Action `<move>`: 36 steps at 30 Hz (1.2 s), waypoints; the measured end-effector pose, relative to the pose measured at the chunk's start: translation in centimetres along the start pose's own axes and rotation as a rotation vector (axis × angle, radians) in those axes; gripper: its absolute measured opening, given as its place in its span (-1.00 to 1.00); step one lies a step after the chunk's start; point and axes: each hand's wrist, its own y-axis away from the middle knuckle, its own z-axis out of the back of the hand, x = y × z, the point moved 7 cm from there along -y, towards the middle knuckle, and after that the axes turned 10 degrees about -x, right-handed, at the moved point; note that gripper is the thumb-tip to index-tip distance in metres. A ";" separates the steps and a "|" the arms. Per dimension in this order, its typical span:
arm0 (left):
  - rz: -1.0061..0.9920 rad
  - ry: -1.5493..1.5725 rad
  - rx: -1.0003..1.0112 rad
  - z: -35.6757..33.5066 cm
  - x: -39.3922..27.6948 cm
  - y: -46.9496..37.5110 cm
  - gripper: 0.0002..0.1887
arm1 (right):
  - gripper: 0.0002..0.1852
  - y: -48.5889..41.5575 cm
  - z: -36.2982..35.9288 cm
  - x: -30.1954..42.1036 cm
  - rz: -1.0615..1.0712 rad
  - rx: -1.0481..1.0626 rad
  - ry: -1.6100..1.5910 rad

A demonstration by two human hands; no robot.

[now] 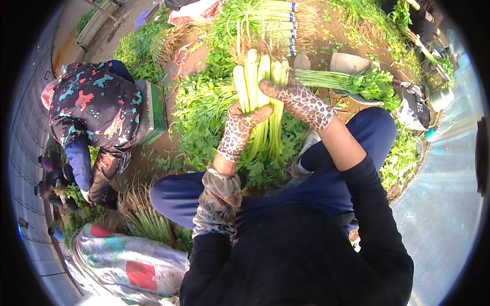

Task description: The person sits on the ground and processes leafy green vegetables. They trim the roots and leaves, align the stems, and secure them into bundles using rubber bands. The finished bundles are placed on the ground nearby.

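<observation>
Between my two gloved hands is a bunch of celery [263,82], its pale rooted bases pointing away from me and its leaves hanging toward my lap. My left hand [245,126], in a leopard-print glove, wraps the stalks from the left and below. From the right, my right hand [296,97] in a matching soiled glove grips the same stalks, thumb laid across them. Beneath the bunch spreads a heap of leafy celery [203,114]. Close beyond my right wrist, more long celery stalks [325,78] lie sideways, leaves to the right.
Banded celery bundles [281,26] lie in a row ahead, roots to the right. A bent-over co-worker [97,103] is at the left beside a green box [153,114]. A printed cloth [134,264] covers something at lower left. Plastic sheeting [440,214] bounds the right side.
</observation>
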 end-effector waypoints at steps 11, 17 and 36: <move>-0.106 -0.040 -0.204 2.9 -0.9 -0.4 -0.55 | -0.63 0.6 -0.4 0.7 0.124 -0.079 -0.167; -0.070 -0.014 -0.042 3.0 -1.8 -0.3 -0.40 | -0.57 0.7 -0.2 0.5 0.062 -0.044 -0.079; -0.311 -0.149 -0.190 1.9 -0.7 -1.0 -0.70 | -0.54 -0.1 -0.9 -0.8 0.093 -0.195 -0.126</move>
